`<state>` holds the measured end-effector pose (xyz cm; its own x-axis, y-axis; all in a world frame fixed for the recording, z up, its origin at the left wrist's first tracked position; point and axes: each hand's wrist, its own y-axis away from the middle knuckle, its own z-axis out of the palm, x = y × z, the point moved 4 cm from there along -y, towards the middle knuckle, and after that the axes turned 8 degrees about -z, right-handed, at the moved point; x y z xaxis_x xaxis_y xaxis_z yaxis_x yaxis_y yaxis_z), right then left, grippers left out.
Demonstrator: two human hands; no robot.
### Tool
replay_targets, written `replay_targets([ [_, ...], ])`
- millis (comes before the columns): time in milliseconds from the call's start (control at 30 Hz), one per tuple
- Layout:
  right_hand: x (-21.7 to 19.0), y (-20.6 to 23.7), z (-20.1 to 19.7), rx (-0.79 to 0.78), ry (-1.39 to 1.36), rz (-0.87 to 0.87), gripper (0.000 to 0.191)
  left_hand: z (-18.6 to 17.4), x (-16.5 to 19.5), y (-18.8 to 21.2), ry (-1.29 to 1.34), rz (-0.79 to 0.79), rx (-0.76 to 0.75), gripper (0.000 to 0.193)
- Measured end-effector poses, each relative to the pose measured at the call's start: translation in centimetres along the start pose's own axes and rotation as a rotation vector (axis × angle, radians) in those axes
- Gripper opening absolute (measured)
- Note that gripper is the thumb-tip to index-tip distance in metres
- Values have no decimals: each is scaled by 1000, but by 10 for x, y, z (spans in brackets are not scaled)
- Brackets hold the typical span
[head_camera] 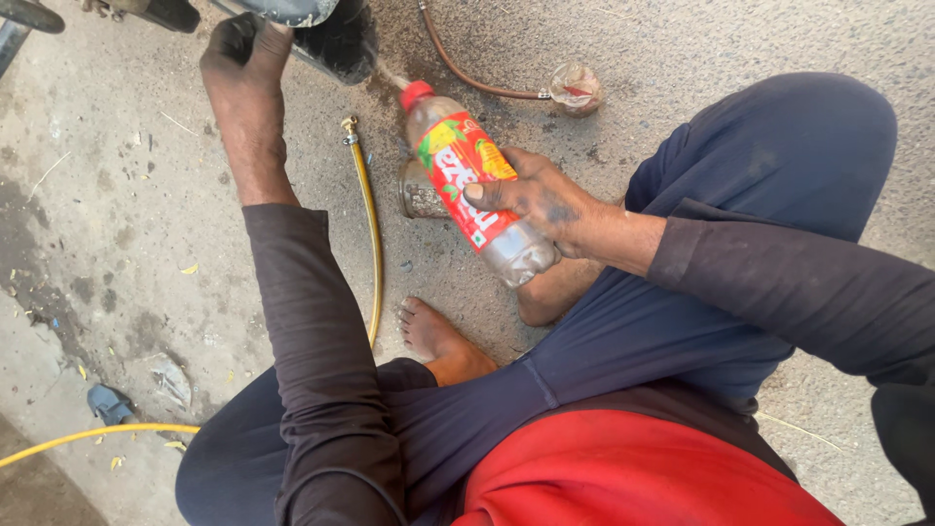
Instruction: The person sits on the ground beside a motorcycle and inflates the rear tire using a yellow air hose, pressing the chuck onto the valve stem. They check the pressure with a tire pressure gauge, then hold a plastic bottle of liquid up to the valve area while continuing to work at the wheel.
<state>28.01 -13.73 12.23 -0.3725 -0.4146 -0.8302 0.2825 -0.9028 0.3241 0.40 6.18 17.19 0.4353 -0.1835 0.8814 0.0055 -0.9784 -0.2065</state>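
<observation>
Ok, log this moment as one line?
left hand: gripping dark machine part | right hand: holding plastic bottle, tilted, red cap on | yellow hose: on ground

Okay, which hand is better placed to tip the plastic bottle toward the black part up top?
The right hand. Its fingers already wrap the red-capped bottle, whose cap points toward the black part. The left hand is busy up there, gripping beside that part, away from the bottle.

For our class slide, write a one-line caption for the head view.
Squatting barefoot on concrete, a person tilts a red-capped plastic bottle in the right hand while the left hand grips a black machine part.
</observation>
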Motion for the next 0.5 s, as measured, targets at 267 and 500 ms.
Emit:
replay_targets([
  [267,-5,-2,-2,13,-30,-18,66,5,-14,-4,41,86,103,59],
  [500,-5,4,3,-36,81,-6,65,-1,4,-4,179,240,113,49],
])
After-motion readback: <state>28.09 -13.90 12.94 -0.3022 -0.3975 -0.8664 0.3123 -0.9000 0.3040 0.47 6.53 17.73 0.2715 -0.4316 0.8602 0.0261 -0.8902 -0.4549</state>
